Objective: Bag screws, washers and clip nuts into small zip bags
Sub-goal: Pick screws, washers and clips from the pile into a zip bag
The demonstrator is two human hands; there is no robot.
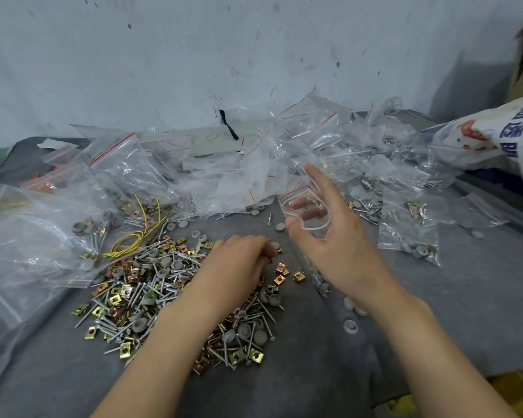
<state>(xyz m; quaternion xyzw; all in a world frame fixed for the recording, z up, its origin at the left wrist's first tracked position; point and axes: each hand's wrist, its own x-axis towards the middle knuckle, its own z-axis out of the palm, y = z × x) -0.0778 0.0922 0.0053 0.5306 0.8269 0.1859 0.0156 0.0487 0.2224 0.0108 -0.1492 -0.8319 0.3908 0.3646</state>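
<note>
Left hand (239, 260) curled at edge of hardware pile (151, 285), grasp hidden; just to its right, zip bag (307, 212) hanging mouth-up, spread open on fingers of right hand (332, 239).

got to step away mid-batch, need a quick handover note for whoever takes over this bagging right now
Left hand: fingers curled down at the edge of the loose pile of screws, clip nuts and grey washers; what it grips is hidden.
Right hand: holds a small zip bag with its mouth open; a few parts seem to sit at its bottom.
Done: filled bags lie to the right.
Left: most of the pile is still unbagged. Empty zip bags are heaped at the back.
</note>
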